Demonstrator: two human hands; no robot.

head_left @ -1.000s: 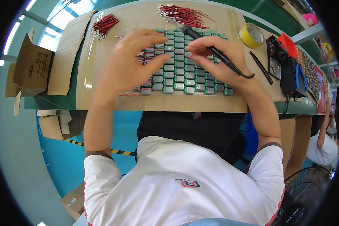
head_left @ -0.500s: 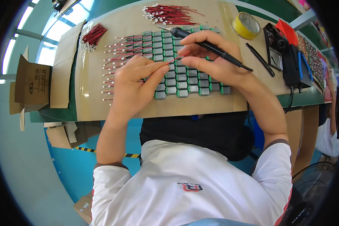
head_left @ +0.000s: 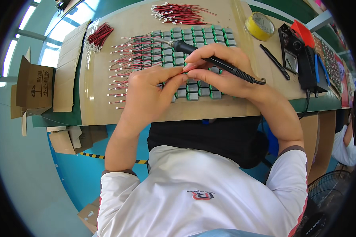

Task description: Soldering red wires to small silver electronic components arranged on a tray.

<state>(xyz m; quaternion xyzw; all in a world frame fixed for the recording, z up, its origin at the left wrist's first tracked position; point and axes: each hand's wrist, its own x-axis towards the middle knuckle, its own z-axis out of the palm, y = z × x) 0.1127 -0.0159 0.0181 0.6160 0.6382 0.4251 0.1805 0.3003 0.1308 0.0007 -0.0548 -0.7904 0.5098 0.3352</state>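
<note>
Between the fingertips of my left hand [head_left: 148, 89] and my right hand [head_left: 225, 77] is a thin red wire lead [head_left: 189, 68], pinched from both sides. My right hand also carries a black soldering iron [head_left: 186, 48], lying across the fingers with its metal tip pointing up and left. Below both hands, rows of small grey blocks with green ends [head_left: 192, 96] cover the cardboard sheet [head_left: 162, 115]; my hands hide some of them. Red and black leads with white connectors [head_left: 118, 83] stick out along the left side of the rows.
A bundle of red leads [head_left: 101, 35] lies at the far left, a larger pile [head_left: 180, 14] at the back. On the right are yellow tape [head_left: 260, 26], a black stick [head_left: 274, 62] and a black soldering stand [head_left: 289, 45]. An open carton [head_left: 35, 85] stands left; a fan [head_left: 328, 197] lower right.
My hands have come closer together, so less of the wire shows between them. The soldering iron's tip has moved left and slightly nearer to me.
</note>
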